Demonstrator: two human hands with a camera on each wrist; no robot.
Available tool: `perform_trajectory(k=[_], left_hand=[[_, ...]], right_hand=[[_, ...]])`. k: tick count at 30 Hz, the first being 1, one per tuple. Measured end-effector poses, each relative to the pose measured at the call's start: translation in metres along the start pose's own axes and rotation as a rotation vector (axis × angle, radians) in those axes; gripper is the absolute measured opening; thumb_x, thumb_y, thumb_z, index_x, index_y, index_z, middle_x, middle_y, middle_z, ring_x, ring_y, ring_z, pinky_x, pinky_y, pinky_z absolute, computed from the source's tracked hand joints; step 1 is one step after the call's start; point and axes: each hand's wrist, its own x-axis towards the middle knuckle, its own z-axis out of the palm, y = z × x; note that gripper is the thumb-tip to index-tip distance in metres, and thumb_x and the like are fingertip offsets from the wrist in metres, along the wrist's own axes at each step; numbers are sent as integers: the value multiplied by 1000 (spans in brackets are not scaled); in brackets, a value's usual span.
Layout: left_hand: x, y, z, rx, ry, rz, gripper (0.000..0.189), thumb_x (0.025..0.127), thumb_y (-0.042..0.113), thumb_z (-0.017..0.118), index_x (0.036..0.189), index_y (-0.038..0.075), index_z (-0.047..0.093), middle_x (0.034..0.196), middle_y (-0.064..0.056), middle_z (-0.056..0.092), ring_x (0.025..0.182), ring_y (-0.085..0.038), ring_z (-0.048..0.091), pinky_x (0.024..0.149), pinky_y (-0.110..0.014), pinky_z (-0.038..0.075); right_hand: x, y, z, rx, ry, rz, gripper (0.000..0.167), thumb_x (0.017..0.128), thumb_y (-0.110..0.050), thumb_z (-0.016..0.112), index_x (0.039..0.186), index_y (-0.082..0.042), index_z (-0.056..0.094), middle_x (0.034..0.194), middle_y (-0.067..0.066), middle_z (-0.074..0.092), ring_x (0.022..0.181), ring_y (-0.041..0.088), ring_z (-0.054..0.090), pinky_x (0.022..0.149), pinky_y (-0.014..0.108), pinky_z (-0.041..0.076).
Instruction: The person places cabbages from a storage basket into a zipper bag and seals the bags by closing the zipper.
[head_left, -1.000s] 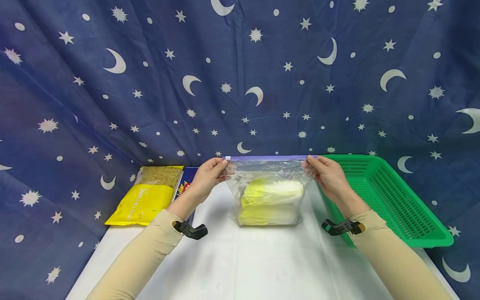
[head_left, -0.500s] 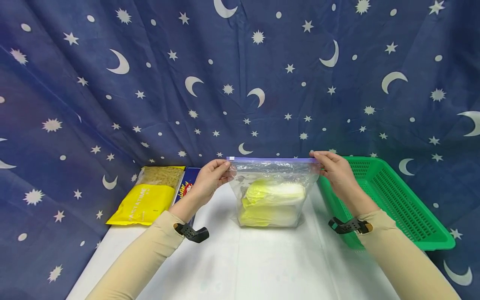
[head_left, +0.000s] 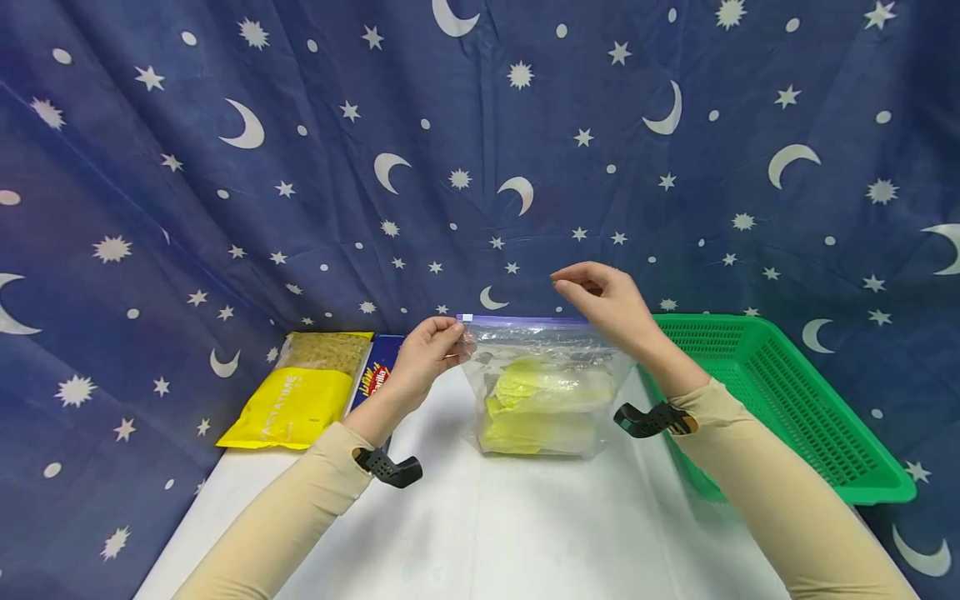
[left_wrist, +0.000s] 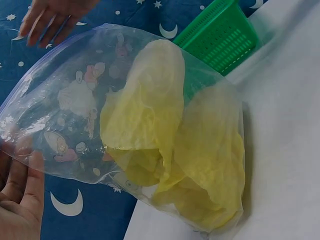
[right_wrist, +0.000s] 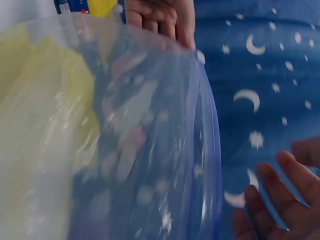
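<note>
A clear slider zip bag (head_left: 536, 335) with a purple top strip stands upright on the white table, two napa cabbages (head_left: 551, 385) lying one above the other inside it. Its white slider (head_left: 467, 317) sits at the left end of the strip. There my left hand (head_left: 423, 362) pinches the top corner between thumb and fingers. My right hand (head_left: 611, 304) is in the air by the right part of the strip, holding nothing, its fingers loosely bent; it hides the bag's top right corner in the head view. Faint cartoon prints (left_wrist: 77, 102) show on the bag in the left wrist view.
A green plastic basket (head_left: 817, 400) stands at the right, partly behind my right forearm. At the back left lie a yellow pasta bag (head_left: 307, 404) and a blue pasta box (head_left: 378, 367). A dark blue curtain (head_left: 450, 125) with moons and stars hangs behind the table.
My right hand has let go of the bag's top right corner and moved up and left over the strip. My left hand keeps its hold at the left corner.
</note>
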Motion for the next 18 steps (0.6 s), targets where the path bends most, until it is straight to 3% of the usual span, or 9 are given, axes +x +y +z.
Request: perform_trajectory(k=[8, 18], left_hand=[[-1, 1, 1, -19, -25, 42, 20, 105, 14, 59, 120, 0, 56, 104, -9, 71, 93, -17, 71, 91, -37, 59], [1, -1, 0, 3, -21, 99, 19, 102, 14, 64, 115, 0, 63, 103, -7, 64, 97, -19, 67, 95, -42, 57]], right_hand=[[27, -22, 47, -162, -250, -41, 34, 99, -33, 67, 128, -17, 70, 131, 0, 66, 128, 20, 55, 110, 44, 43], [48, -28, 81, -289, -324, -96, 21, 94, -30, 72, 109, -15, 77, 110, -4, 73, 112, 17, 63, 96, 40, 51]])
